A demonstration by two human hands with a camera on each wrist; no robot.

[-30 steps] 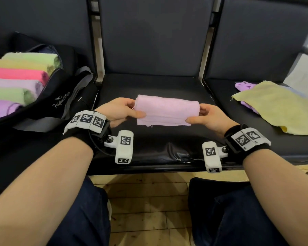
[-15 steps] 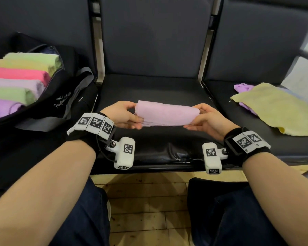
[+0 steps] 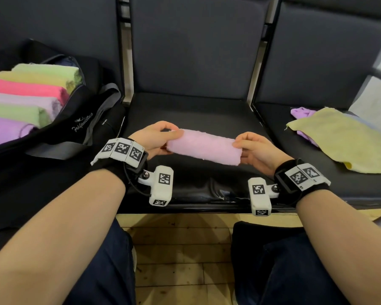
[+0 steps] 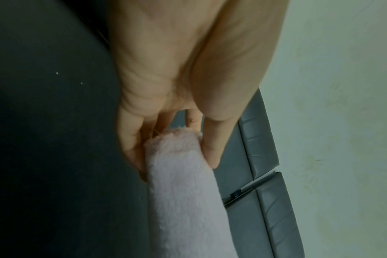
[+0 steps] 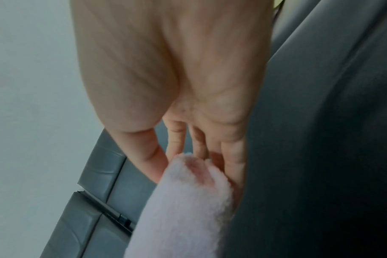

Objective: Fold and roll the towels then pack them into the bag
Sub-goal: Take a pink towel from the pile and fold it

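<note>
Bare black seat (image 3: 191,111) lies beyond the rolled pink towel (image 3: 204,147), mid-frame — left hand (image 3: 153,137) and right hand (image 3: 256,150) each pinch an end; packed bag (image 3: 84,126) upper left.

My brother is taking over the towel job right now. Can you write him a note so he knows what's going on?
Left hand and right hand each pinch one end of the rolled pink towel above the middle seat.
Done: six rolled towels sit in the bag on the left.
Left: pack this roll, then fold and roll the yellow towel and purple towel on the right seat.
</note>
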